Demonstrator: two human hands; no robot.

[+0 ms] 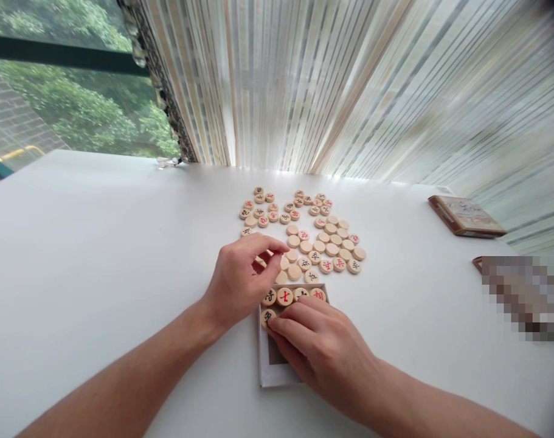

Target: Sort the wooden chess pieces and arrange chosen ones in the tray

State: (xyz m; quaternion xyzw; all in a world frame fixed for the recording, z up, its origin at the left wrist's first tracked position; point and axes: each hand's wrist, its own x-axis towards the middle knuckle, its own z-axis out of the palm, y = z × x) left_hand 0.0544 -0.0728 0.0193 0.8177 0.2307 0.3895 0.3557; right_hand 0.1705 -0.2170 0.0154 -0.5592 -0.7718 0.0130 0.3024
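Observation:
My right hand [325,340] reaches into a shallow white-rimmed box [264,368], thumb and finger closed at the edge of a round wooden Chinese chess piece [267,317] with a black character. Behind that piece lies a row of pieces, among them one with a red character [284,296]; my fingers partly cover the row. My left hand [240,277] hovers at the near left of the loose pieces [332,249], thumb and index finger brought together. Whether anything sits in that pinch is hidden. Several loose pieces lie face down, others show red or black characters.
A flat brown box lid or booklet [468,216] lies at the right of the white table [98,243]. A pixelated object [527,292] is nearer on that side. A string curtain [277,85] hangs along the table's far edge, with a window [76,103] at the left.

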